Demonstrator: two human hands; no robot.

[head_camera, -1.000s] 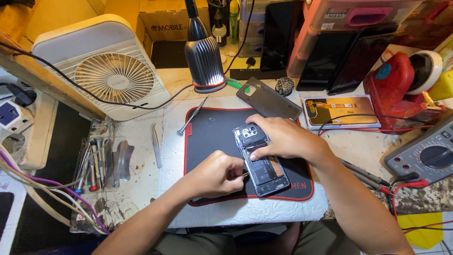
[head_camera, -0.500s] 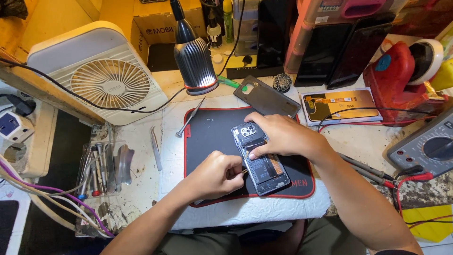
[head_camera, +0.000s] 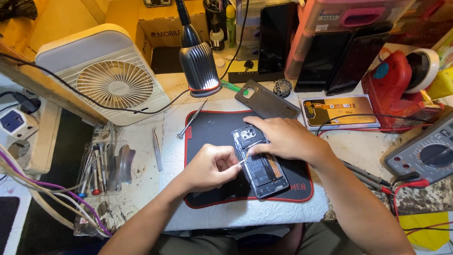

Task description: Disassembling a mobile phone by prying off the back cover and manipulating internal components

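An opened smartphone (head_camera: 259,163) lies back-side up on a black mat with a red border (head_camera: 214,130), its battery and camera module bare. My left hand (head_camera: 210,166) pinches a thin pale tool (head_camera: 241,161) whose tip touches the phone's upper left part. My right hand (head_camera: 283,138) rests on the phone's upper right side and steadies it. The fingers hide part of the board under them.
The phone's dark back cover (head_camera: 268,100) lies beyond the mat, beside a lamp (head_camera: 198,66). A white fan (head_camera: 113,82) stands at the left, tweezers (head_camera: 156,148) and several tools (head_camera: 101,165) near it. A multimeter (head_camera: 427,153) with probes sits right, a screen part (head_camera: 337,109) behind.
The view has tilted slightly. My left hand has drawn a little left, and the thin tool now shows between its fingers and the phone. The right hand stays on the phone.
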